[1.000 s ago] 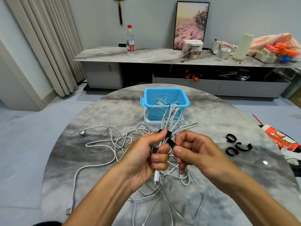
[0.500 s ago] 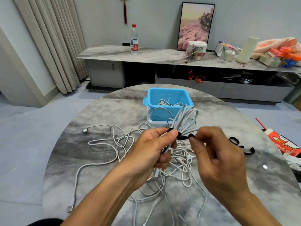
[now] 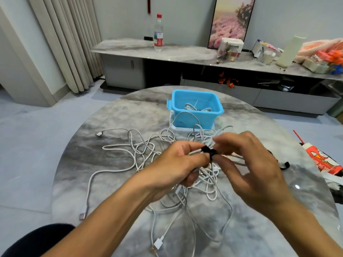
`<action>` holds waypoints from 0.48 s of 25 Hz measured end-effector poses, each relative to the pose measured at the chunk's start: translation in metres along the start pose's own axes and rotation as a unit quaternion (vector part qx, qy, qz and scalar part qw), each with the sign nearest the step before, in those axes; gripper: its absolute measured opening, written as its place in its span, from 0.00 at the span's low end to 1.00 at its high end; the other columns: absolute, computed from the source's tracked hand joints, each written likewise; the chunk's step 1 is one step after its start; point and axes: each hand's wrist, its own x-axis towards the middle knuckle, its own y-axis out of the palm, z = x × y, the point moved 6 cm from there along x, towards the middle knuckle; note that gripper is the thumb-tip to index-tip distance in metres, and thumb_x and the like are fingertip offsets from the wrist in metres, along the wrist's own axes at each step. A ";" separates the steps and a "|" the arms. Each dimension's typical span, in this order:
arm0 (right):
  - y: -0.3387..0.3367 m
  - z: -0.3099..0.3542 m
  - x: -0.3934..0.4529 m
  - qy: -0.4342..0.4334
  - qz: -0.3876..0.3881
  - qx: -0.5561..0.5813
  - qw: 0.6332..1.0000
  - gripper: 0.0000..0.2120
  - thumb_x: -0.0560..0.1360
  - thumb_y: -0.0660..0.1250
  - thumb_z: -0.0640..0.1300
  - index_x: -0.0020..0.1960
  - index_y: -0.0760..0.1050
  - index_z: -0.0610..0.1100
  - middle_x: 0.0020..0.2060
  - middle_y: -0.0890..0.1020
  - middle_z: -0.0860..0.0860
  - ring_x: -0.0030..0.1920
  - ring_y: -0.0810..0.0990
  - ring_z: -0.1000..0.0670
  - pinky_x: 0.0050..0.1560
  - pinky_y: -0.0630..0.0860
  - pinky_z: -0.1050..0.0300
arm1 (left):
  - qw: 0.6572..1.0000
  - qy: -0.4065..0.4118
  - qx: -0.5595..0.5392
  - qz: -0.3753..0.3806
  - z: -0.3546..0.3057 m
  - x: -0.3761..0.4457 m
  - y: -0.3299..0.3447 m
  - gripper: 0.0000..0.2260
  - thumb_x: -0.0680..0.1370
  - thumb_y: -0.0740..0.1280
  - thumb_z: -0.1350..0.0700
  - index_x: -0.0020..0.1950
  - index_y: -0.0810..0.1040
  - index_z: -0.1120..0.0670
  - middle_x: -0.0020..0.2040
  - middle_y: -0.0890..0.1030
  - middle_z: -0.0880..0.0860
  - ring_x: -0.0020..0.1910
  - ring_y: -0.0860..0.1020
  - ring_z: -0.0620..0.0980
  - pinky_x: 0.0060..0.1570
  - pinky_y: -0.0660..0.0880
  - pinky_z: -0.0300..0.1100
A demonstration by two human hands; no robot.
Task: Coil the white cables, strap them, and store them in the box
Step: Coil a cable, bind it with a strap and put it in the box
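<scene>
I see the table (image 3: 115, 184) strewn with loose white cables (image 3: 133, 151); the blue box (image 3: 196, 112) (a coil already inside) sits at its far side. My left hand (image 3: 178, 166) grips a bundle; right hand (image 3: 254, 167) fingers, blurred, pinch the black strap (image 3: 208, 150) around it.

Loose cables (image 3: 141, 154) sprawl before the blue box (image 3: 196, 115).
</scene>
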 end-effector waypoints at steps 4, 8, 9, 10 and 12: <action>-0.003 -0.007 0.004 -0.005 0.042 0.031 0.999 0.08 0.73 0.73 0.39 0.52 0.83 0.44 0.46 0.81 0.62 0.45 0.77 0.51 0.46 0.74 0.61 | 1.000 -0.013 0.012 0.001 0.006 0.005 -0.001 0.06 0.77 0.68 0.59 0.41 0.80 0.52 0.31 0.64 0.52 0.23 0.59 0.44 0.24 0.54 0.35; -0.005 -0.020 0.002 0.034 0.075 0.028 0.996 0.06 0.71 0.75 0.35 0.46 0.82 0.43 0.46 0.83 0.58 0.48 0.79 0.50 0.49 0.76 0.56 | 0.999 -0.023 0.004 -0.028 0.011 0.011 -0.006 0.06 0.72 0.69 0.56 0.45 0.76 0.58 0.39 0.63 0.58 0.23 0.59 0.44 0.24 0.53 0.33; -0.004 -0.020 0.002 0.033 0.081 0.028 0.996 0.06 0.71 0.75 0.35 0.46 0.82 0.42 0.45 0.83 0.57 0.48 0.78 0.50 0.50 0.75 0.59 | 0.999 -0.026 0.000 -0.036 0.011 0.012 -0.008 0.08 0.71 0.68 0.56 0.46 0.76 0.59 0.41 0.64 0.58 0.22 0.59 0.44 0.24 0.53 0.33; -0.003 -0.019 0.002 0.027 0.087 0.028 0.995 0.05 0.71 0.75 0.35 0.46 0.82 0.42 0.45 0.83 0.56 0.48 0.77 0.51 0.50 0.74 0.62 | 0.999 -0.025 0.004 -0.041 0.011 0.012 -0.009 0.07 0.71 0.68 0.56 0.45 0.76 0.59 0.40 0.64 0.58 0.22 0.59 0.44 0.24 0.53 0.33; -0.003 -0.012 0.003 0.000 0.099 0.019 0.995 0.02 0.73 0.73 0.37 0.45 0.82 0.42 0.44 0.83 0.55 0.46 0.76 0.51 0.49 0.72 0.65 | 0.999 -0.022 0.011 -0.037 0.013 0.012 -0.005 0.05 0.73 0.67 0.58 0.38 0.77 0.56 0.36 0.63 0.58 0.23 0.58 0.44 0.24 0.54 0.32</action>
